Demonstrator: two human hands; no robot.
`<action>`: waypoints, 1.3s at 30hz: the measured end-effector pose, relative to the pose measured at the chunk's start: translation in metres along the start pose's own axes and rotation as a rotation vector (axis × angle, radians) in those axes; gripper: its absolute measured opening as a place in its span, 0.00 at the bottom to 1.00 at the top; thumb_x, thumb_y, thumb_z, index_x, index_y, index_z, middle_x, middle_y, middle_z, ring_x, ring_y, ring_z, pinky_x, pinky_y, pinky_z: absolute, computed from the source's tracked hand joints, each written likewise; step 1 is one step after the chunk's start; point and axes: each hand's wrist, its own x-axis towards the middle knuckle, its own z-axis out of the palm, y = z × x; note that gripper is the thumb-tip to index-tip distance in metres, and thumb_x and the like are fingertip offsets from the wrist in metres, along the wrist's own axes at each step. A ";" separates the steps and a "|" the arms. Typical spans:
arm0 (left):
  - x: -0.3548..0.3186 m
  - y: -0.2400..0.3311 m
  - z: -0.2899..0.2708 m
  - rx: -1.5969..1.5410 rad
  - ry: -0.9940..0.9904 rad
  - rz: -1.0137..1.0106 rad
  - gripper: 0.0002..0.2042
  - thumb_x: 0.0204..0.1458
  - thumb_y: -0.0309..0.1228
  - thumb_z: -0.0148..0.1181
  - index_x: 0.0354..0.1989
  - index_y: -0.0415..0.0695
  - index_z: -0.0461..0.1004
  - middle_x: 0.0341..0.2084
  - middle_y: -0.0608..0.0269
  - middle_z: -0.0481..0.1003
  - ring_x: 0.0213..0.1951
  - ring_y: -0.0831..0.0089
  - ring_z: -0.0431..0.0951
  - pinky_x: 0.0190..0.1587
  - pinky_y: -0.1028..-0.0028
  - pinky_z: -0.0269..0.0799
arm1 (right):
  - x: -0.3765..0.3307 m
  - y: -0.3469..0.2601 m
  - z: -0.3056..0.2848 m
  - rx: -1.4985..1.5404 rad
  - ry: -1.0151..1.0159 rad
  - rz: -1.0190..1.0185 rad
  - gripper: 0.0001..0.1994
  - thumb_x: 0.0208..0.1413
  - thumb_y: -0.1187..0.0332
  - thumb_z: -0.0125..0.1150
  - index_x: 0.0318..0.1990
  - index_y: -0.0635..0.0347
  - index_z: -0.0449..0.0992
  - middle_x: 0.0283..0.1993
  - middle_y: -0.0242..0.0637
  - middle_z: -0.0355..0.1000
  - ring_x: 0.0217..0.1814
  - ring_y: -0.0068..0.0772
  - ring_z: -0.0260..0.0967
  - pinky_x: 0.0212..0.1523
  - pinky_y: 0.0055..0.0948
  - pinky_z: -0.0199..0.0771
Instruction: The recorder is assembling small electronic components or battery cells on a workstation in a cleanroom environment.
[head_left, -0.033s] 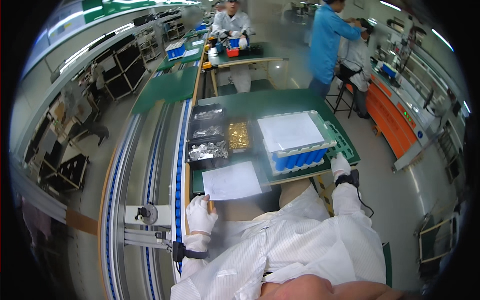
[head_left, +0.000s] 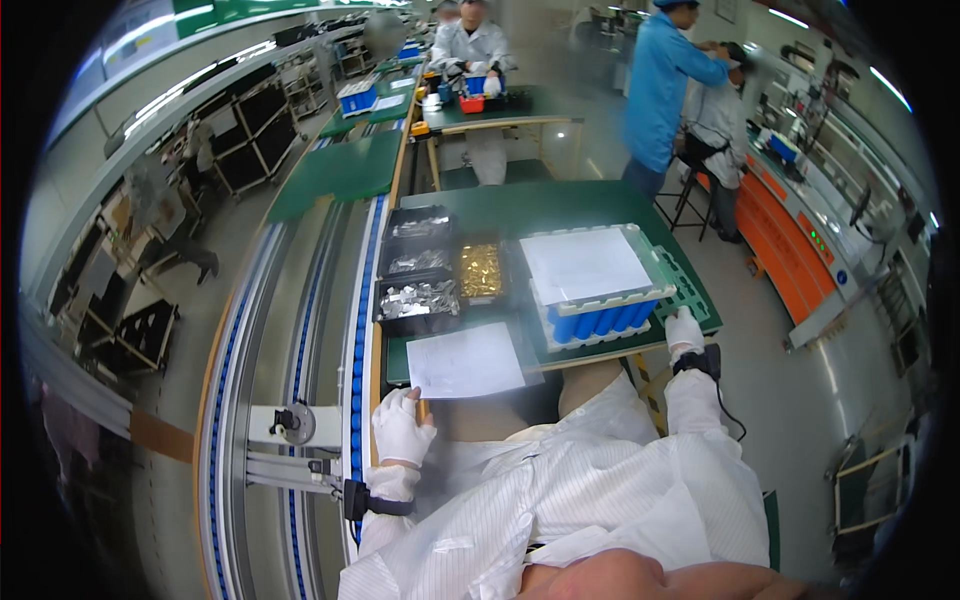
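- 2 white-gloved hands match the earlier frame: the left hand (head_left: 402,428) at lower left of centre, the right hand (head_left: 684,332) right of centre.
- Most of the view sits slightly shifted from before, the upper part a little to the right; the things keep their places relative to one another.
- Left fingers are curled beside the near left corner of the worktop (head_left: 570,200); I cannot tell whether they grip its edge.
- Right fingers are too small to read, so I cannot tell if they are apart or together; that hand is at the near right edge, just beside the green perforated panel (head_left: 685,285).
- 1 printed sheet (head_left: 465,362) lies at the near edge, its lower left corner near the left hand.
- 1 crate of blue cylinders (head_left: 600,322), right of centre, carries a 2nd sheet (head_left: 585,265).
- 3 black bins (head_left: 415,326) of metal pieces line the worktop's left edge; 1 tray of gold-coloured pieces (head_left: 481,272) is just right of them.
- Green surface runs behind the bins and crate to the far edge; a narrower strip separates the printed sheet from the crate.
- Blue rollers (head_left: 358,370) border the left side.
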 end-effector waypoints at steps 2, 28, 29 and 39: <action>0.001 0.003 -0.001 0.015 -0.018 0.000 0.25 0.43 0.33 0.69 0.53 0.43 0.76 0.51 0.56 0.76 0.59 0.56 0.71 0.63 0.56 0.61 | 0.007 -0.009 -0.012 0.161 0.122 -0.056 0.13 0.62 0.57 0.52 0.46 0.52 0.77 0.43 0.51 0.79 0.48 0.59 0.76 0.47 0.53 0.75; 0.001 0.006 -0.012 -0.044 -0.052 -0.048 0.24 0.47 0.34 0.66 0.55 0.44 0.76 0.52 0.54 0.75 0.61 0.55 0.69 0.64 0.56 0.60 | 0.011 -0.266 -0.031 -0.066 0.153 -0.903 0.17 0.63 0.51 0.52 0.41 0.49 0.83 0.42 0.39 0.81 0.47 0.47 0.77 0.49 0.48 0.75; 0.003 0.006 -0.012 -0.053 -0.039 -0.028 0.23 0.47 0.34 0.65 0.54 0.44 0.76 0.51 0.54 0.75 0.61 0.56 0.69 0.64 0.56 0.60 | 0.013 -0.266 -0.033 -0.073 0.142 -0.888 0.17 0.63 0.50 0.51 0.41 0.49 0.83 0.43 0.40 0.80 0.48 0.47 0.77 0.49 0.49 0.75; 0.003 0.010 -0.012 -0.059 -0.021 -0.029 0.22 0.46 0.33 0.65 0.53 0.45 0.75 0.50 0.55 0.75 0.59 0.56 0.70 0.62 0.57 0.61 | -0.001 -0.271 -0.052 -0.111 0.061 -0.789 0.17 0.64 0.52 0.50 0.45 0.49 0.82 0.47 0.40 0.80 0.51 0.48 0.77 0.54 0.48 0.74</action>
